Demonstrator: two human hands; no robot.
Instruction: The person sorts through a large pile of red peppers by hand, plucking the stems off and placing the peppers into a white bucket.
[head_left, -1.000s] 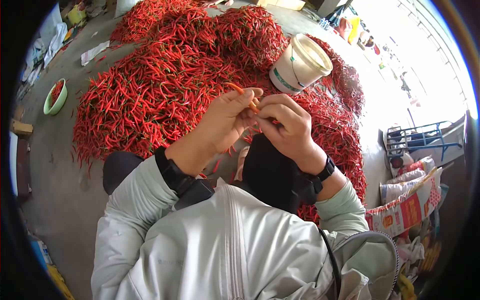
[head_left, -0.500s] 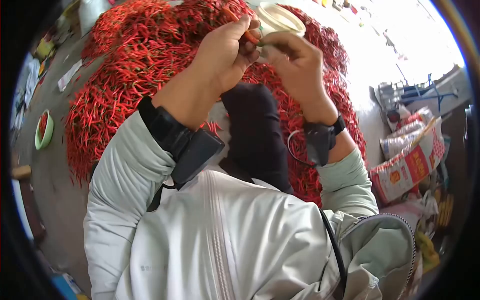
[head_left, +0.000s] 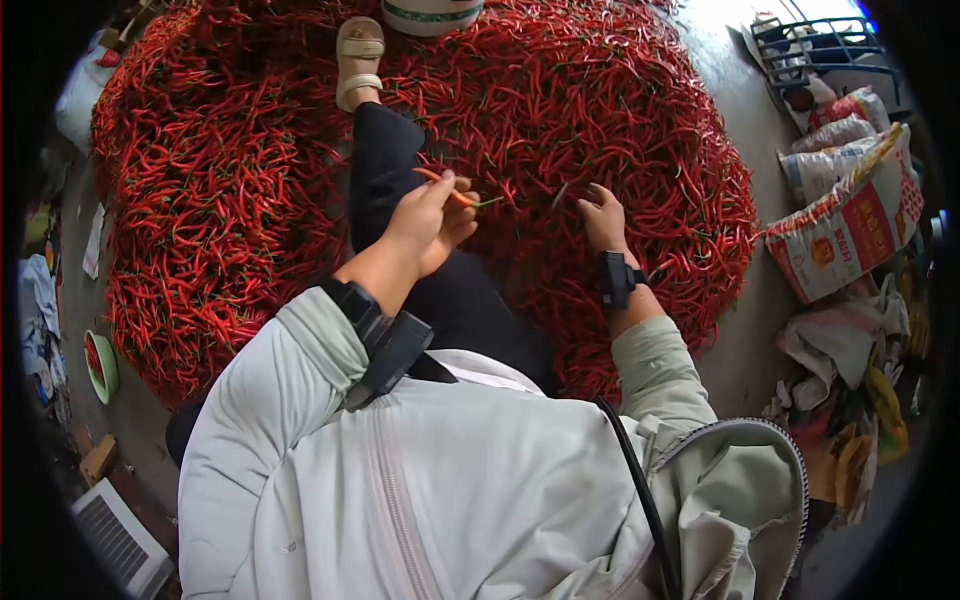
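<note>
My left hand (head_left: 435, 222) is closed around an orange-red chili pepper (head_left: 461, 198), with green stems poking out past the fingers toward the right. Below and around it spreads a large heap of red chili peppers (head_left: 560, 110). Over the right part of that heap, my right hand (head_left: 604, 218) has its fingers apart, with nothing showing between them. A small thin dark piece (head_left: 559, 194), blurred, appears just left of its fingertips.
A white bucket (head_left: 433, 17) with a green band stands at the far side of the heap. My sandaled foot (head_left: 360, 60) rests among the peppers. Printed sacks (head_left: 850, 225) and a blue metal frame (head_left: 815, 45) lie right. A green bowl (head_left: 101, 368) sits at left.
The view has tilted down. My hands, close together before at the pepper, are now apart; the right one has moved away rightward and opened. My left hand still grips a pepper.
</note>
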